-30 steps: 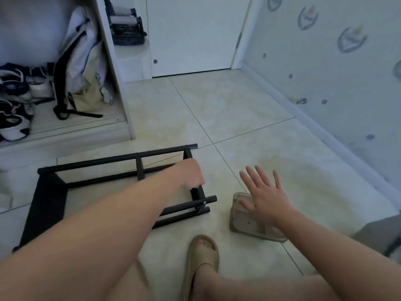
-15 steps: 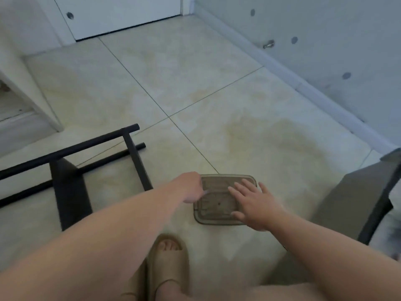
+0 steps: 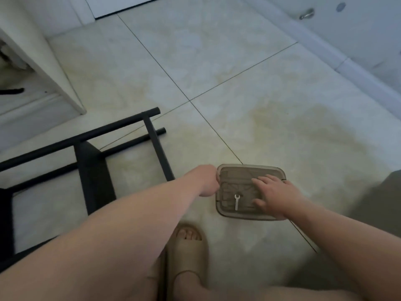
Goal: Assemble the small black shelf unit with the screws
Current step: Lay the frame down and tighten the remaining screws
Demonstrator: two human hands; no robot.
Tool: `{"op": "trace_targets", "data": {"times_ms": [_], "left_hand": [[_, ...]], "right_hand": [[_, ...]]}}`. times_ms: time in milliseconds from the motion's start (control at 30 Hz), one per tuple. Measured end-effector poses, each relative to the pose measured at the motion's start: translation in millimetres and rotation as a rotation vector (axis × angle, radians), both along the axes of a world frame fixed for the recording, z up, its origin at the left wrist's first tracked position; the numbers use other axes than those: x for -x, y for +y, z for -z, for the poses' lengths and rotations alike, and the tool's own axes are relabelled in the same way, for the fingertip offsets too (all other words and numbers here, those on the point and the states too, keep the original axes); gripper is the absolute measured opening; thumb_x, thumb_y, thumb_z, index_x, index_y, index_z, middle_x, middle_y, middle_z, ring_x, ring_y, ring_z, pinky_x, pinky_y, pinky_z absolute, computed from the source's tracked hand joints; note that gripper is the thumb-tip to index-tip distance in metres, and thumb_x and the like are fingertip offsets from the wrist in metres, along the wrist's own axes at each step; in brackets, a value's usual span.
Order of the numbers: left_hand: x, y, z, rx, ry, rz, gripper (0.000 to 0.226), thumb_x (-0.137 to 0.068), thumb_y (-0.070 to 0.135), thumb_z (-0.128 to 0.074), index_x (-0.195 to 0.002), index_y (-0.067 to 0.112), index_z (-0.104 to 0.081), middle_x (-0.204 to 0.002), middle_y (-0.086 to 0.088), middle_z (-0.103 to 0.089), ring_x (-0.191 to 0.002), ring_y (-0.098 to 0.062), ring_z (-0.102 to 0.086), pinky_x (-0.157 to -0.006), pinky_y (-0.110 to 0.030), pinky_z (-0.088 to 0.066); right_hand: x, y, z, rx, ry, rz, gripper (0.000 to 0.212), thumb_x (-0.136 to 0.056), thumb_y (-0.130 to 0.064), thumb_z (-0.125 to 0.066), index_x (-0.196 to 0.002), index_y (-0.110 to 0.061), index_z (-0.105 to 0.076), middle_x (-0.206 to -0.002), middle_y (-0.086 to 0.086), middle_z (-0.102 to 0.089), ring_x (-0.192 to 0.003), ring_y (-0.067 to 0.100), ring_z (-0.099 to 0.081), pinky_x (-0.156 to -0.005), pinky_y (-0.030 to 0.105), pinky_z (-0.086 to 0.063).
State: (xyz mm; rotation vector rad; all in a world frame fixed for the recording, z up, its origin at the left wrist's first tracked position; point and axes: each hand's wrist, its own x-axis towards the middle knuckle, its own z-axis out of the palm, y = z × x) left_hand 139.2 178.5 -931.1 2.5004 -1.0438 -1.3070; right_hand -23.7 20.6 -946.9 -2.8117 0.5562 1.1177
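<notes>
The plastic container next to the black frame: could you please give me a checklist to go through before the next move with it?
1. Container lies flat on the floor: ok.
2. Right hand rests flat on its lid: ok.
3. Left hand has a grip on the left rim: cannot tell, its fingers are hidden.
4. White wrench in sight at the lid: ok; on or under it, cannot tell.
5. Screws inside: cannot tell.
6. Black frame lies apart from the container: ok.
</notes>
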Motion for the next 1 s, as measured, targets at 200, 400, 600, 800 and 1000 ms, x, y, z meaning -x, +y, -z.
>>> {"op": "trace_targets", "data": {"times_ms": [200,400,600,800,1000], "left_hand": [[-25.0,82.3,-55.5,-0.036,-0.128,-0.102,0.024,-0.096,0.018,-0.058,-0.112,0.010,-0.073,-0.117,-0.010,-0.070,-0.108,-0.028,-0.064,-0.090,-0.033,-0.053],[-36.8,194.1,-98.6,-0.184,-0.195,-0.165,0.029,-0.098,0.023,-0.057,-0.121,0.009,-0.069,-0.120,-0.009,-0.068,-0.110,-0.028,-0.063,-0.093,-0.036,-0.052],[-59.2,265.8,-74.2,-0.155,-0.172,-0.502,0.043,-0.096,0.028,-0.063,-0.134,0.010,-0.056,-0.132,-0.009,-0.061,-0.119,-0.030,-0.058,-0.090,-0.032,-0.046],[-88.8,286.0,-24.1,-0.176,-0.063,-0.729,0.064,-0.098,0.032,-0.062,-0.146,0.002,-0.032,-0.144,-0.018,-0.049,-0.129,-0.034,-0.051,-0.091,-0.034,-0.044],[-111.0,278.6,18.0,-0.084,0.142,-0.870,0.041,-0.096,0.028,-0.065,-0.124,0.002,-0.049,-0.104,-0.013,-0.061,-0.088,-0.027,-0.058,-0.071,-0.033,-0.048]], "right_hand": [[-59.4,44.9,-42.1,-0.062,-0.183,-0.030,0.065,-0.101,-0.054,-0.045,-0.157,-0.028,-0.026,-0.162,-0.003,-0.032,-0.150,0.020,-0.028,-0.117,0.043,-0.030],[-119.7,104.1,-80.5,-0.125,-0.289,-0.039,0.065,-0.100,-0.054,-0.047,-0.157,-0.027,-0.029,-0.161,-0.001,-0.036,-0.147,0.023,-0.032,-0.114,0.045,-0.034],[-162.0,158.8,-74.7,-0.142,-0.250,-0.065,0.065,-0.102,-0.048,-0.048,-0.157,-0.022,-0.025,-0.154,0.006,-0.043,-0.139,0.029,-0.041,-0.107,0.047,-0.041],[-203.9,177.6,-43.2,-0.191,-0.249,0.077,0.067,-0.100,-0.045,-0.055,-0.151,-0.012,-0.026,-0.138,0.013,-0.054,-0.122,0.035,-0.054,-0.089,0.043,-0.045],[-237.9,180.0,-0.5,-0.154,-0.194,0.192,0.067,-0.101,-0.044,-0.056,-0.148,-0.008,-0.025,-0.129,0.020,-0.059,-0.111,0.037,-0.058,-0.077,0.038,-0.042]]}}
